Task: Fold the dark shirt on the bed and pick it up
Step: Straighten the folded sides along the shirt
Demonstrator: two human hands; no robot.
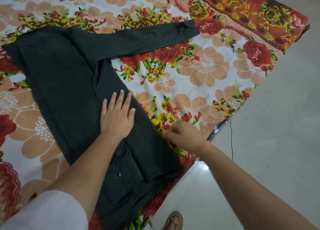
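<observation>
Shirt (69,74): dark, on bed (207,65). Left hand (117,116): grip spread flat on shirt. Right hand (184,136): at shirt edge, blurred; grip cannot tell.

The right hand (183,136) is blurred at the edge of the shirt (69,74), so it is not clear whether its fingers (170,133) pinch the cloth. The left arm (90,169) covers part of the shirt. The picture's lower edge cuts off the shirt's end and a sandal (174,220).
</observation>
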